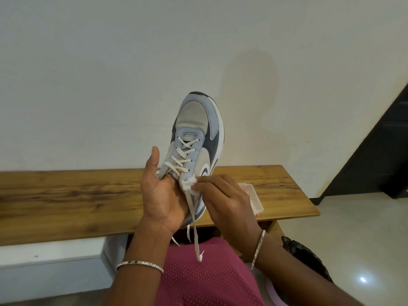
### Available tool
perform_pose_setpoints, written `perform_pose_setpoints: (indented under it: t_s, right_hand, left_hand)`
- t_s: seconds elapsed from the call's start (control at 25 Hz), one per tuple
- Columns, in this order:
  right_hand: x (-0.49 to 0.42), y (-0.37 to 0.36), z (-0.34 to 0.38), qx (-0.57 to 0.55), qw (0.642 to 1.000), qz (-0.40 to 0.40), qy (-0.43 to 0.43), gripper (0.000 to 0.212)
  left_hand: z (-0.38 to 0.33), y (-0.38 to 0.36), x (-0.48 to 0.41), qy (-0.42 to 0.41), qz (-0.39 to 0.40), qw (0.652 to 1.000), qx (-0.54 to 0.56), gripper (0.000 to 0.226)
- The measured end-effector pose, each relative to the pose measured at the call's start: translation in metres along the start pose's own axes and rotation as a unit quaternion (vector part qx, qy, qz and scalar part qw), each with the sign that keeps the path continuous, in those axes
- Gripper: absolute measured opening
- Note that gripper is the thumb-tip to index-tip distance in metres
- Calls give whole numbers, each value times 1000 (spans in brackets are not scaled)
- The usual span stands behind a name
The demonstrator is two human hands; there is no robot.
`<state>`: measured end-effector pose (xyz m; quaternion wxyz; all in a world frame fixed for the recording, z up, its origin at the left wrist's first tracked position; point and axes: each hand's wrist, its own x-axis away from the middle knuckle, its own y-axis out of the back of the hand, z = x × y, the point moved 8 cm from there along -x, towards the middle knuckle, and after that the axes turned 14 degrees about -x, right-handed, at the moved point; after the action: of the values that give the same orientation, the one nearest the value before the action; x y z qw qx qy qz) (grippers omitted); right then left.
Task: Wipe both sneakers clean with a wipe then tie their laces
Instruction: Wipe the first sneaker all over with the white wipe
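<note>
head view; open air above the wooden bench (pixel 66 195), its front edge close to the lap, its right end stopping short of pale floor (pixel 353 228); plain white wall (pixel 110 62) behind; lifted clear of the bench, toe up toward the wall: the sneaker (pixel 194 129), gripped at the heel end by the left hand (pixel 163 195), thumb straight up beside the lacing; pressed to the sneaker's side near the collar: a crumpled white wipe (pixel 187 184), pinched in the fingertips of the right hand (pixel 225 199); untied laces (pixel 195 228) dangling loose over a pink garment (pixel 203 279); behind the right hand, on the bench near its right end, a white tub (pixel 255 195), partly hidden, contents impossible to tell; black bag (pixel 309 257) on the floor to the right
</note>
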<state>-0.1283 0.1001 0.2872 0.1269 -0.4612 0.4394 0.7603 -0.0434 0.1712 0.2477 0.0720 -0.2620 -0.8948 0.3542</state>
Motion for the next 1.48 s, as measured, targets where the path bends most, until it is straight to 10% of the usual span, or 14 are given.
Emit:
perform_pose_setpoints:
  t_s: [0.76,1.48]
  right_hand:
    - [-19,20,-39,-26,984,-139,-106,8]
    - [2,-6,14,-3,998,-29,-63,29]
  left_hand:
    - [7,1,4,5,2,1000,29,78]
    - [11,10,3,22,-29,999,24,69]
